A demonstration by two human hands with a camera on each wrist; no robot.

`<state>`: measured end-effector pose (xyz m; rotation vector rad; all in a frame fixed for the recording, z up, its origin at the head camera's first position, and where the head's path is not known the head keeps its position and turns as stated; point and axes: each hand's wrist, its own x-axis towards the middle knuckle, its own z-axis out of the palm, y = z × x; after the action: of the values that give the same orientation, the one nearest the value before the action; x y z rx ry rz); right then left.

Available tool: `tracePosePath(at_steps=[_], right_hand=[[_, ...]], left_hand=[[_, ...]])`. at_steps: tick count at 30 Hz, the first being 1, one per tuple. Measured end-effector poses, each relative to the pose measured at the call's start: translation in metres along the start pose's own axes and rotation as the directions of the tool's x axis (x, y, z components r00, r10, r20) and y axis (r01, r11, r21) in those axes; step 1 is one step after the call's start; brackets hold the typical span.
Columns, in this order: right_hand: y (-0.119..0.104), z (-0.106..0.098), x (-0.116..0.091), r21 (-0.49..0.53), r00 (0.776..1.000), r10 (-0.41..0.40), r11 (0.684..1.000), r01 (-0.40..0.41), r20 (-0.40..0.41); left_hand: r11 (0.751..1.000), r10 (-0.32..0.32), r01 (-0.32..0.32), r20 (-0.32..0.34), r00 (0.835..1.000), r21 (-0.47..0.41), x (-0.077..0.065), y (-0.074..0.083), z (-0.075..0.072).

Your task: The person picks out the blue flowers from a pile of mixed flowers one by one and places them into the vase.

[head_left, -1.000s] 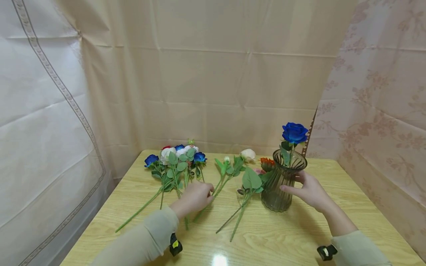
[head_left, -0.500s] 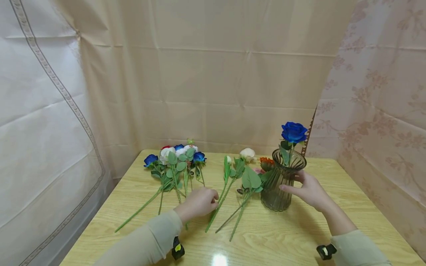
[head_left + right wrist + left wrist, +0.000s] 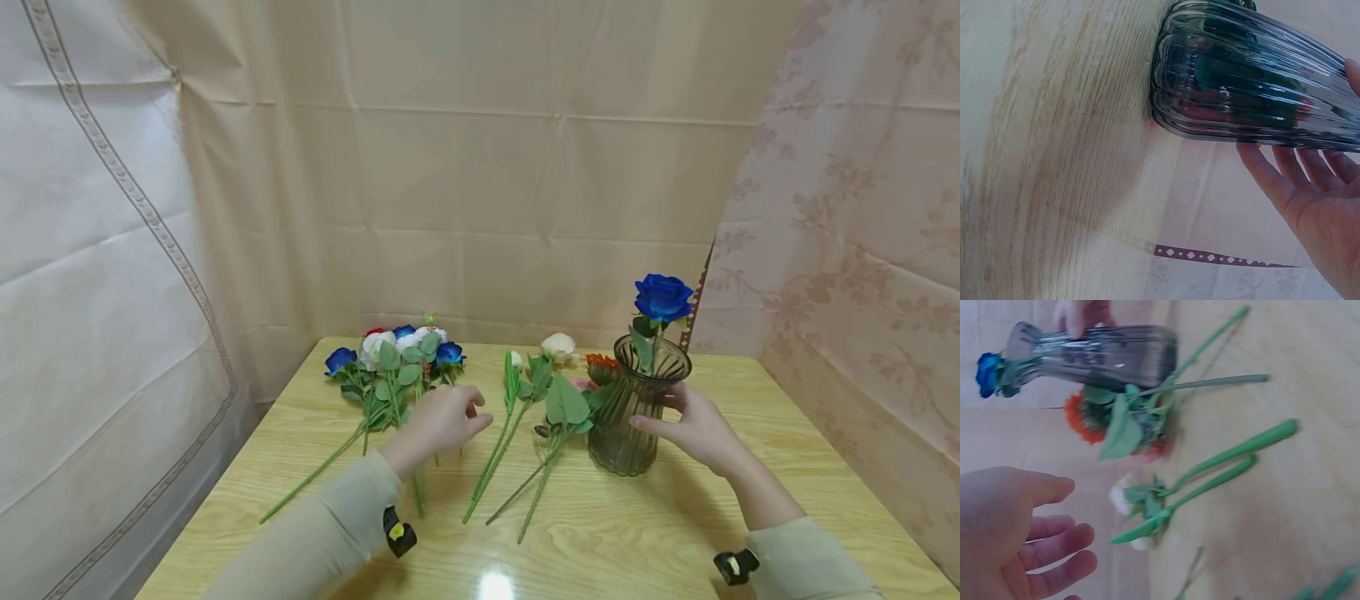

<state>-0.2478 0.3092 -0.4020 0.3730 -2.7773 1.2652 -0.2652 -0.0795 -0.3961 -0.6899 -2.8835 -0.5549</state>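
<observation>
A ribbed smoky glass vase point(image 3: 626, 437) stands upright at the table's right, with one blue rose point(image 3: 663, 297) in its mouth. My right hand point(image 3: 702, 432) holds the vase by its side, thumb in front and fingers behind; in the right wrist view the fingers touch the glass. My left hand point(image 3: 442, 421) hovers above the table, holding nothing, thumb and fingers apart. Just right of it lie a green-leaved white bud point(image 3: 513, 375) and a cream flower point(image 3: 558, 347), their stems side by side. Beneath and behind the left hand, several blue and white flowers point(image 3: 378, 350) lie bunched, partly hidden.
An orange flower point(image 3: 602, 369) and a broad-leaved stem point(image 3: 567, 403) lie against the vase's left side. One long green stem point(image 3: 311, 473) reaches toward the table's left edge. Beige cloth point(image 3: 480, 183) hangs behind the wooden table point(image 3: 600, 542).
The white bud's stem was shifted right to lie beside the cream flower's stem. My left hand has let go of it and moved up and left. The right hand stays on the vase.
</observation>
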Motion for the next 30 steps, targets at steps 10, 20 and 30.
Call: tracePosePath(at_steps=[10,20,30], right_hand=[[0.003,0.001,0.001,-0.015,1.0,0.002,1.0,-0.002,-0.018],[0.001,0.001,0.001,-0.021,1.0,0.005,1.0,-0.006,-0.02],[0.001,0.001,0.0,-0.014,1.0,0.011,1.0,-0.011,-0.009]], left_hand=[[0.992,-0.122,0.123,-0.036,0.992,0.018,0.012,-0.005,-0.008],[0.966,-0.258,0.256,0.041,0.965,0.044,0.015,-0.018,0.007],[0.956,-0.29,0.28,0.113,0.951,0.09,0.018,-0.027,0.028]])
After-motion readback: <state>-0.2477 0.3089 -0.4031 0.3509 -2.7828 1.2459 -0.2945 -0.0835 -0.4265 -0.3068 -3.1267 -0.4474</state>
